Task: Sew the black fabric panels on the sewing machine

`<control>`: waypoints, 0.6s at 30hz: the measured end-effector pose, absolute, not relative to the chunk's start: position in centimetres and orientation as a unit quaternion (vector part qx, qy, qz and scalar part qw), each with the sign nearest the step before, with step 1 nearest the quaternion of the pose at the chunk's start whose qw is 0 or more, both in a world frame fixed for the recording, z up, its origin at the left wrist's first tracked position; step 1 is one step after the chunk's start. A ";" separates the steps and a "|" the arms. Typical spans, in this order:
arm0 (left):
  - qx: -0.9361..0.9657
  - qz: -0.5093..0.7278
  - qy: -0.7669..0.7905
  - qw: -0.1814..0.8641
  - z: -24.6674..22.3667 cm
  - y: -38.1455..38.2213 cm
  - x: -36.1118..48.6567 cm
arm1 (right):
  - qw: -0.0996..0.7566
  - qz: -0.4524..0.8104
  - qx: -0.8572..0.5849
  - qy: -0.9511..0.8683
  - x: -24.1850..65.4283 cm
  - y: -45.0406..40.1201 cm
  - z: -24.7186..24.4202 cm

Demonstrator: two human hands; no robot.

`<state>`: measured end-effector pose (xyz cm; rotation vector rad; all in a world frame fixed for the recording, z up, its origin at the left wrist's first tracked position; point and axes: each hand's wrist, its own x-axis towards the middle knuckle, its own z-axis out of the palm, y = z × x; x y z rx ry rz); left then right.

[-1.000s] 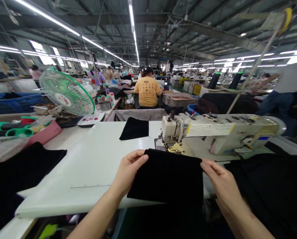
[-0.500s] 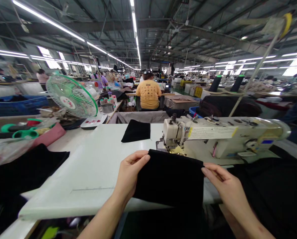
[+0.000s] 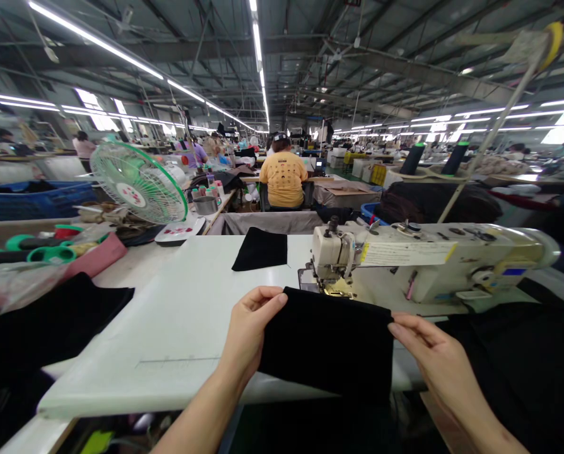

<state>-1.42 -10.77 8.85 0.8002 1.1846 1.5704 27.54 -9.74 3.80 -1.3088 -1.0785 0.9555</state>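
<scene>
Between my two hands a piece of black fabric (image 3: 329, 343) is stretched, its top edge sloping slightly down to the right. My left hand (image 3: 251, 328) pinches the upper left corner between thumb and fingers. At the upper right corner my right hand (image 3: 426, 343) does the same. Just beyond the cloth stands a sewing machine (image 3: 405, 252); its needle area is close behind the fabric's top edge, partly hidden. A smaller black fabric piece (image 3: 262, 249) lies flat on the white table (image 3: 168, 315), left of the machine head.
More black cloth lies at the left (image 3: 50, 321) and a dark pile (image 3: 518, 366) at the right. A green fan (image 3: 137, 183) and thread spools (image 3: 50, 253) stand on the left. A co-worker in a yellow shirt (image 3: 283, 176) sits ahead, facing away.
Both hands still hold the black fabric at its corners. In the picture, hands, cloth and machine sit slightly further right; the scene has shifted a little with the camera.
</scene>
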 end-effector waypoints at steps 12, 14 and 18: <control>0.336 0.682 0.472 0.445 9.1 -10.1 -1.1 | 0.591 0.417 -0.530 -0.443 26.8 -10.2 4.5; 0.335 0.685 0.470 0.445 9.2 -10.1 -1.2 | 0.601 0.416 -0.522 -0.440 26.4 -10.4 5.0; 0.328 0.675 0.483 0.451 9.0 -10.0 -1.6 | 0.614 0.431 -0.505 -0.426 25.9 -10.4 6.2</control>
